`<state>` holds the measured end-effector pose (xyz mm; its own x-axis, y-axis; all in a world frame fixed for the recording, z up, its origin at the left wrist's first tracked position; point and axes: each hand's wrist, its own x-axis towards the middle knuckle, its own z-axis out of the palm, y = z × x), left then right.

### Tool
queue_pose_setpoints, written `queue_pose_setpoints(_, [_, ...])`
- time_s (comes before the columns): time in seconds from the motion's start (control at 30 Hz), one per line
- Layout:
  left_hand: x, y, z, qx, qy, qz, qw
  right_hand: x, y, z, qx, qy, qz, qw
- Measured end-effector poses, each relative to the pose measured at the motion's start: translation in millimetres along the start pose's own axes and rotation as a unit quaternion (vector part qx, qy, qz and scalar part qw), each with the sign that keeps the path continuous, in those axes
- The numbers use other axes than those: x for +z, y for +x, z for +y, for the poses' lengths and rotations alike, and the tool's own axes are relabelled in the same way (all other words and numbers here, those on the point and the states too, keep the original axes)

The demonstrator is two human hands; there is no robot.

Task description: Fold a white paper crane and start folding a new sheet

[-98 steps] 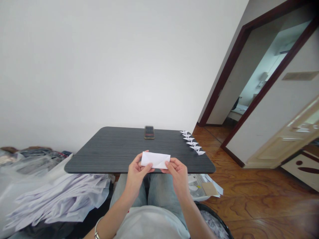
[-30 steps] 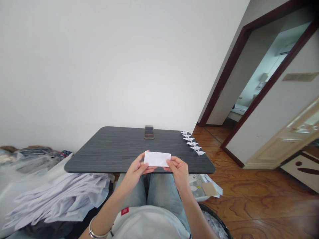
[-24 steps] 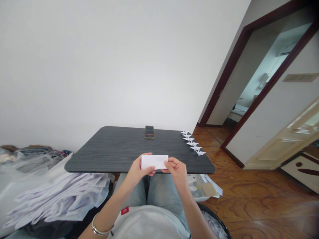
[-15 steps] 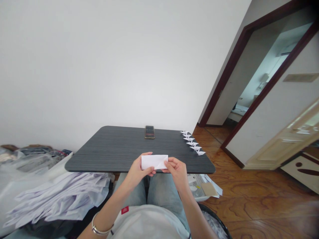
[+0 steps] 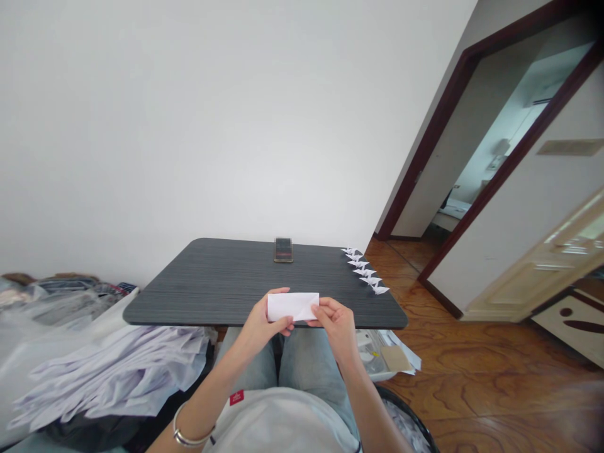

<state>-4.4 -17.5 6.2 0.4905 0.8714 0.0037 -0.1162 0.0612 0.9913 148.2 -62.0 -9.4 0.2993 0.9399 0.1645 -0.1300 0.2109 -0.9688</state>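
A white sheet of paper [image 5: 293, 306], folded into a narrow rectangle, is held above the near edge of the dark table [image 5: 226, 277]. My left hand [image 5: 262, 321] grips its left end, with the thumb along the lower edge. At the right end, my right hand [image 5: 334, 319] pinches the paper, its thumb pressed on the front near the corner. A slanting crease shows faintly by that thumb. The fingertips behind the paper are partly hidden.
Several white paper cranes [image 5: 364, 272] stand in a row along the table's right edge. A phone [image 5: 284, 250] rests by the wall. White cloth [image 5: 123, 371] is piled at the left; a plastic box [image 5: 375, 358] sits below the table's right end.
Almost nothing differs. Both hands keep their hold on the folded paper, and its right end has shifted very slightly.
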Motion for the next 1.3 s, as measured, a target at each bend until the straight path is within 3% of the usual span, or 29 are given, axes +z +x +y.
queue_pose_setpoints(0.53, [-0.7,-1,-2,0.025,0.0,-0.001,1.0,1,-1,-1,-0.004,0.016,0.002,1.0])
queue_pose_setpoints(0.83, [4.1,0,-4,0.049,0.002,0.015,0.999,9,-5,-1,0.029,0.004,-0.064,0.998])
queue_pose_setpoints(1.07, [6.5,-1,-3,0.049,0.017,0.021,0.998,16,-7,-3,0.034,0.017,-0.04,0.998])
queue_pose_setpoints(1.3, [5.1,-1,-2,0.048,-0.001,0.021,0.999,9,-3,-1,0.032,0.029,-0.041,0.998])
